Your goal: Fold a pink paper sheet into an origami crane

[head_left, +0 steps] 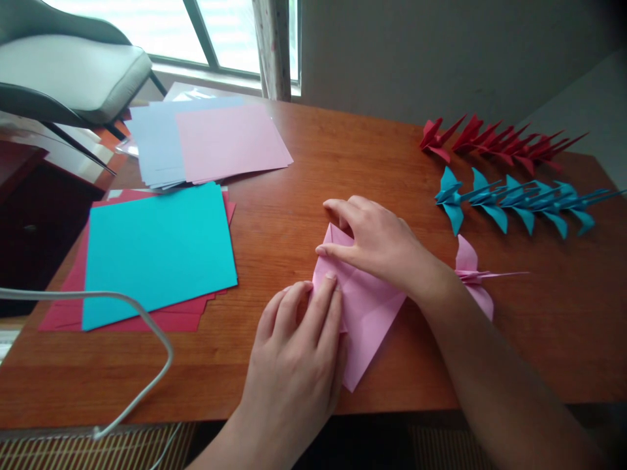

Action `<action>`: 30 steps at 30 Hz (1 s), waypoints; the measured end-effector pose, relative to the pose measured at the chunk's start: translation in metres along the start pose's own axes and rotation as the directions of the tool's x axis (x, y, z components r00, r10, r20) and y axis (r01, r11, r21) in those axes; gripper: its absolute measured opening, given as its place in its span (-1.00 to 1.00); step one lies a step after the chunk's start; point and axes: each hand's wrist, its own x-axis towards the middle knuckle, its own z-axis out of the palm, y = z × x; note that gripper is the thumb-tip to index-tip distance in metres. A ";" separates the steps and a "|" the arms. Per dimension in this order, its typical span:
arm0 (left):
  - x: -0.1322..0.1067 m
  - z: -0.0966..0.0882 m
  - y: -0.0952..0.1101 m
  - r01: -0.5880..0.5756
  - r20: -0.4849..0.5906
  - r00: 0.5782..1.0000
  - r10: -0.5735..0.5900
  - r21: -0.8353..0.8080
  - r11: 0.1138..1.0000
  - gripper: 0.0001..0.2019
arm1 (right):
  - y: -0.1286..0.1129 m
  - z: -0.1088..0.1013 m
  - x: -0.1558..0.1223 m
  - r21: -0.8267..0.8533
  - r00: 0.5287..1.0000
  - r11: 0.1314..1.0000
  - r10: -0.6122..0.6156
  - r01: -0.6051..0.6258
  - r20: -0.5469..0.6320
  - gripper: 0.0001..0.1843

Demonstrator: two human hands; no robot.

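Observation:
A partly folded sheet of pink origami paper [368, 320] lies on the table in front of me, with creases across it and a narrow folded point at its far end. My left hand [298, 346] presses on its left side, fingers close together and fingertips on the folded edge; the thumb is mostly hidden. Over the far end reaches my right hand [375, 238], its thumb touching the paper near the point and its fingers spread apart beyond it. Just right of my right wrist stands a pink paper crane [473, 277], partly covered by the forearm.
A row of red paper cranes [494, 143] and a row of blue paper cranes [509, 199] stand at the right. Left lie turquoise paper [161, 251] over red sheets [63, 313], with pale pink sheets [235, 143] behind. A white cable [159, 333] crosses the left front edge.

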 end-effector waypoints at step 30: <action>-0.001 0.001 0.000 -0.007 -0.011 1.000 0.007 -0.001 1.000 -0.54 | 0.006 0.003 0.000 0.041 0.998 0.997 -0.059 0.059 -0.021 -0.38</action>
